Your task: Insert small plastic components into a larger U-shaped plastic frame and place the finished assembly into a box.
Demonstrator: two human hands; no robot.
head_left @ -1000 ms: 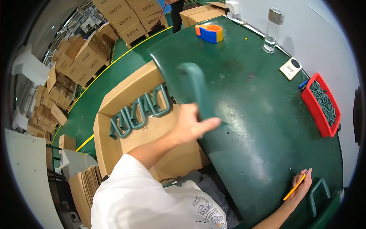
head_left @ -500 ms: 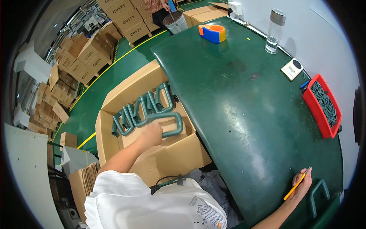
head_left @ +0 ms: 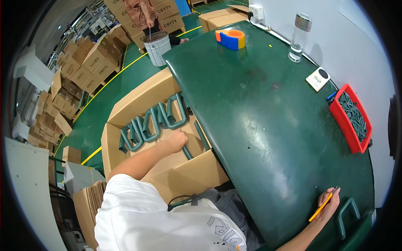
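My left hand (head_left: 176, 140) reaches down into an open cardboard box (head_left: 138, 98) beside the green table (head_left: 268, 125). Its fingers are closed around a dark green U-shaped handle (head_left: 197, 144) lying at the box's right side. Several more green handles (head_left: 155, 121) stand in a row in the box behind it. My right hand (head_left: 329, 201) rests on the table's near right edge, holding an orange pencil (head_left: 320, 208). Another green handle (head_left: 346, 215) lies on the table just right of that hand.
A red tray (head_left: 335, 109) of dark small parts sits at the table's right edge, with a white device (head_left: 317, 78), a water bottle (head_left: 299, 37) and an orange-blue tape dispenser (head_left: 230, 38) farther back. A metal bucket (head_left: 158, 47), a standing person (head_left: 142, 12) and stacked cartons (head_left: 83, 62) are on the floor.
My left hand brought a green handle from above the table edge down into the box and now sits low at the box's right side. My right hand stayed put.
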